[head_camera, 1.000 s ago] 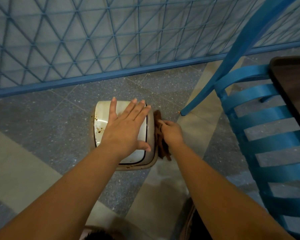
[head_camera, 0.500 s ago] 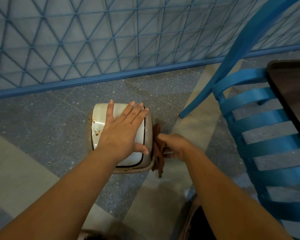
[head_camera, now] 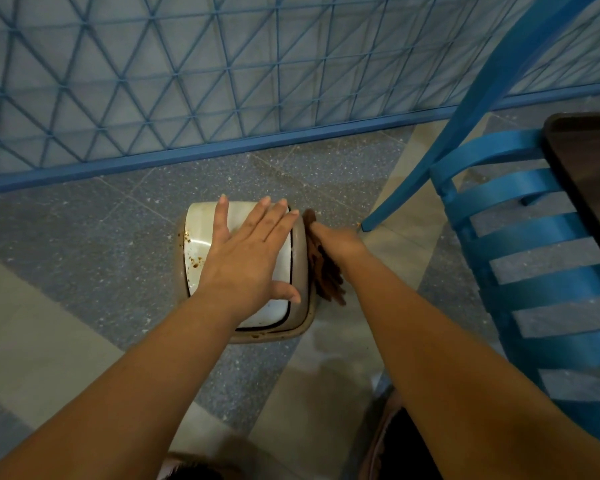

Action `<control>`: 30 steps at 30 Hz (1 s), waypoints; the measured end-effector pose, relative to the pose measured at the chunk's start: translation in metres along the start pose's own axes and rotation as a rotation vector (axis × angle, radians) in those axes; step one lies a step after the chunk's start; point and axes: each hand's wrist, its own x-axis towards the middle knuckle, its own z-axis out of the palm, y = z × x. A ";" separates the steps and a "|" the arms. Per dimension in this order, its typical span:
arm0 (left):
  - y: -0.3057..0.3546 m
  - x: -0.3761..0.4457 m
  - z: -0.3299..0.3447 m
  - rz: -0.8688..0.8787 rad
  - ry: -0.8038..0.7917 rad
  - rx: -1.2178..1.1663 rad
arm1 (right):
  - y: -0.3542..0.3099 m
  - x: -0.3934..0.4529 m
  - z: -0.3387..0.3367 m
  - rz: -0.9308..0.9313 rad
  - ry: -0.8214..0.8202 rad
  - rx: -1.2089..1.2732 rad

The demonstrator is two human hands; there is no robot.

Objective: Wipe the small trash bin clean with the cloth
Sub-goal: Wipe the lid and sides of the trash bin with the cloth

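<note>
A small trash bin [head_camera: 195, 244] stands on the floor, beige with a white lid that carries brown specks along its left edge. My left hand [head_camera: 250, 258] lies flat on the lid with straight, spread fingers. My right hand [head_camera: 340, 244] presses a brown cloth [head_camera: 326, 275] against the bin's right side; the cloth hangs down below the hand. How the right fingers lie on the cloth is hidden behind the bin's edge.
A blue lattice partition [head_camera: 222, 81] with a blue base rail runs behind the bin. A blue slatted chair [head_camera: 534, 237] stands to the right, one leg close to my right hand. A dark tabletop [head_camera: 589, 168] sits at the far right. The floor is grey terrazzo with beige bands.
My right hand with the cloth has slid away from me along the bin's right side, back up from the nearer, lower spot. My left hand stays flat on the lid.
</note>
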 end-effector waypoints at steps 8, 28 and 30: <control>0.002 0.001 0.000 -0.021 -0.008 0.034 | 0.055 -0.044 0.018 -0.003 0.059 0.241; 0.001 0.001 -0.001 -0.020 0.002 0.060 | 0.112 -0.082 0.052 0.070 0.120 0.471; -0.002 0.001 -0.002 -0.025 0.006 0.054 | 0.107 -0.081 0.045 0.061 0.082 0.395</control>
